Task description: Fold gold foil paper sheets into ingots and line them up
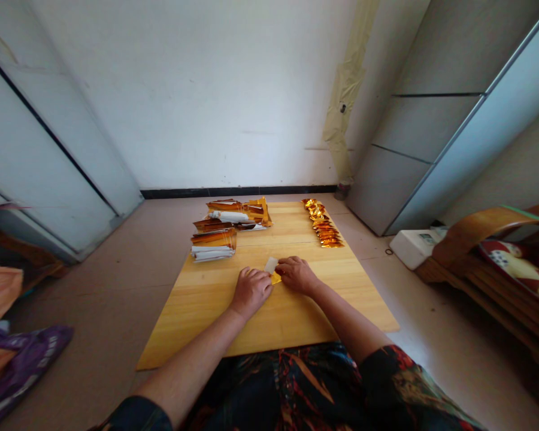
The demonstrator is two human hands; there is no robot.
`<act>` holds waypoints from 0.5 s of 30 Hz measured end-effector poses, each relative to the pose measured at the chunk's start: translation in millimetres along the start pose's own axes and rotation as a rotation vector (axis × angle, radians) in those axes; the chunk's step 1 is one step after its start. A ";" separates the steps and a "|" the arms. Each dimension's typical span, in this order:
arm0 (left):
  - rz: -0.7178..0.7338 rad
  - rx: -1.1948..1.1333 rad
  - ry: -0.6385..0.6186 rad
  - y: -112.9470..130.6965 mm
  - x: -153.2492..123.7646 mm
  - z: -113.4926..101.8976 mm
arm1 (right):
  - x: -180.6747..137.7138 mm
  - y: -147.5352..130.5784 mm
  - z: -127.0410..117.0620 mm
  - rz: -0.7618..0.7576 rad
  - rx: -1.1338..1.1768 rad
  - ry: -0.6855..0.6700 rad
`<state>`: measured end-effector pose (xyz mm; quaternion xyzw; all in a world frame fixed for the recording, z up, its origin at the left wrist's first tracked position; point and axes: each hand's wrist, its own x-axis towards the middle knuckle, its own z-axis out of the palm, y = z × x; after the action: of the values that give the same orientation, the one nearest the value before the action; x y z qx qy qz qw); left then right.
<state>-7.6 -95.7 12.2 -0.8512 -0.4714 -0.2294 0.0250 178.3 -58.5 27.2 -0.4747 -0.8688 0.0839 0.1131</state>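
A small piece of gold paper (275,279) with a pale strip standing up from it lies between my hands on the wooden board. My left hand (254,287) has its fingers bent over the paper's left side, pressing it. On the other side my right hand (295,274) pinches the paper's right edge with curled fingers. The fingertips partly hide the paper, so its full shape cannot be made out. Stacks of flat gold-and-white paper sheets (214,239) lie at the board's far left. A row of shiny folded gold paper pieces (323,225) runs along the far right edge.
The wooden board (197,323) reaches from my lap towards the white wall (224,96). Right of it stand a grey cabinet (413,131), a white box (411,248) and a wooden bench (480,281). A purple bag (40,359) lies on the floor at left.
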 end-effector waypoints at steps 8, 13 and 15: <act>0.025 -0.056 -0.014 -20.9 -0.5 8.2 | -13.9 -22.3 -8.1 0.107 -0.135 -0.033; -0.001 -0.084 -0.015 -22.2 -0.5 7.9 | -8.3 -29.3 -1.1 0.265 -0.024 0.036; -0.013 -0.075 -0.014 -20.2 0.1 6.7 | -5.8 -30.2 2.7 0.320 -0.008 0.068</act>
<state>-21.5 -82.7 2.8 -0.8501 -0.4681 -0.2409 -0.0118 156.3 -79.6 31.5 -0.6102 -0.7780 0.0815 0.1259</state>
